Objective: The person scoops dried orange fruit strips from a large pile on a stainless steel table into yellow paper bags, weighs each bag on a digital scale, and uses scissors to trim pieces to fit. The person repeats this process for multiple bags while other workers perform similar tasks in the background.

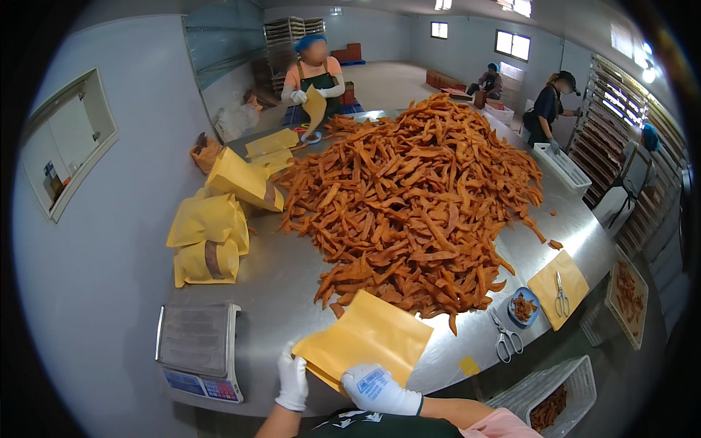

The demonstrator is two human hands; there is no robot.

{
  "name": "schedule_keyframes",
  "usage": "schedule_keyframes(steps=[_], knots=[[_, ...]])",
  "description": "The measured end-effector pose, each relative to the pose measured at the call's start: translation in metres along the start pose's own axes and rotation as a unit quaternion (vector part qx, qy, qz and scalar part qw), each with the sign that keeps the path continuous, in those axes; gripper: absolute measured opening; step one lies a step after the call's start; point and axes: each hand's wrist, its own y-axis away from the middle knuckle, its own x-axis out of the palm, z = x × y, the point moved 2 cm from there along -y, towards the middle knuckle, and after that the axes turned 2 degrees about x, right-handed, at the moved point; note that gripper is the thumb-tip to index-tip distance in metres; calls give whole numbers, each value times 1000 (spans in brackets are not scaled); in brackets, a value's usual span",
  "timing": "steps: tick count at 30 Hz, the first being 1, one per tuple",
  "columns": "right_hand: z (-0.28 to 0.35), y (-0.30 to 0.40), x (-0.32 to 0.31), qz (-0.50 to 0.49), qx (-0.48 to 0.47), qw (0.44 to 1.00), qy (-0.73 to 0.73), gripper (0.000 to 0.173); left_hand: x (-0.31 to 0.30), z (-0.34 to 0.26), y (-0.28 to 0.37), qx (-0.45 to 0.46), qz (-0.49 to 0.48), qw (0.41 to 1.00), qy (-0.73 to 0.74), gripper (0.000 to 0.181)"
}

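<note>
A flat yellow kraft pouch (367,339) is held between my two gloved hands at the near edge of the steel table (274,339). My left hand (293,378), in a white glove, grips its left edge. My right hand (380,390), in a white glove with blue print on the back, grips the edge nearest me. Just beyond the pouch rises a large heap of orange-brown dried strips (405,219), which look like dried sweet potato. A digital scale (194,339) stands left of my left hand, its platform bare.
Filled yellow pouches (202,219) stand at the left. To the right lie scissors (508,340), a small blue dish (524,307) of scraps and more scissors (559,298) on a flat pouch (553,279). A white crate (586,378) stands below the edge. Across the table a co-worker (315,76) holds a pouch.
</note>
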Motion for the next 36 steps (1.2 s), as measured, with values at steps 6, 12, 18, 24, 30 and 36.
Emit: schedule_keyframes(steps=[6, 12, 18, 24, 30, 36], knots=[[14, -49, -51, -34, 83, 995, 32, 8, 33, -36, 13, 111, 214, 961, -134, 34], [-36, -30, -121, -364, 103, 924, 55, 32, 56, -125, -15, 166, 84, 931, -314, 50], [-24, -4, -82, -201, -163, 966, 9, 36, 105, -96, -29, 284, 319, 706, -565, 25], [-41, -9, -99, -10, 44, 993, 111, 23, 118, -92, -30, 150, 248, 829, -479, 51], [-104, -1, -40, -112, 174, 965, -159, 43, 149, -78, -5, 267, 234, 746, -563, 77], [-148, 4, 43, -218, 313, 802, -460, 47, 142, -82, 2, 325, 225, 693, -603, 71]])
